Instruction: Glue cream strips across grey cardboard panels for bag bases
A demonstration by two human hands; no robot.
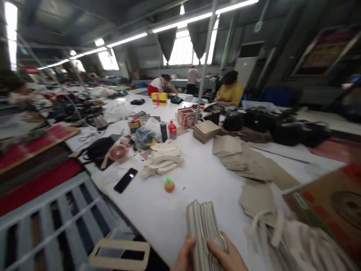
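Observation:
A stack of pale beige fabric strips point(201, 222) stands on edge on the white table at the lower middle. My left hand point(184, 254) is closed on its left side, and my right hand point(225, 251) grips its right side with the fingers across the layers. The lower end of the stack runs out of the frame. Beyond it sits a small orange object with a green top point(169, 185). A heap of curved cream strips point(163, 158) lies farther off, and loose pale strips point(299, 241) are piled to the right.
A black phone point(125, 180) lies near the table's left edge. Stacks of beige panels point(231, 150) and a cardboard box point(332, 203) are on the right. A slatted rack point(56, 218) with a beige frame point(120, 244) stands at the left. Several people work farther back, one in yellow point(231, 94).

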